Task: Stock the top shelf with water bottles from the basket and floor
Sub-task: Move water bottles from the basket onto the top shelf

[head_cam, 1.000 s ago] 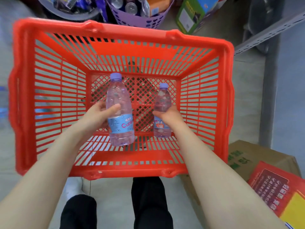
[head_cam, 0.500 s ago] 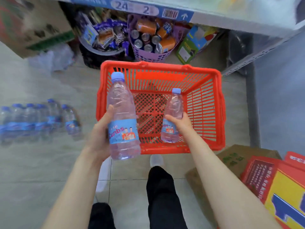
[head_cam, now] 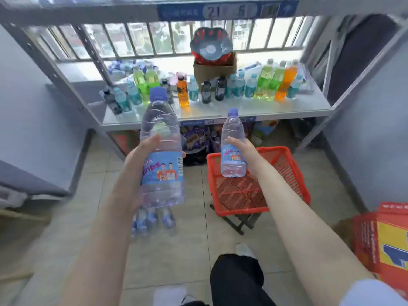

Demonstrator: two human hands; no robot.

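left hand [head_cam: 138,156]: thumb and fingers curled round the left bottle [head_cam: 162,129] at its label, held upright in the air.
right hand [head_cam: 246,151]: wrapped round the right bottle [head_cam: 231,131] at mid-body, above the red basket [head_cam: 289,171].
floor bottles [head_cam: 152,219]: standing on the tiles under the left bottle.
top shelf [head_cam: 99,13]: only its front rail shows at the upper edge of view; its deck is hidden.
doing it well: likely lift both well above the rail, then set each base flat behind the lip, one at a time.
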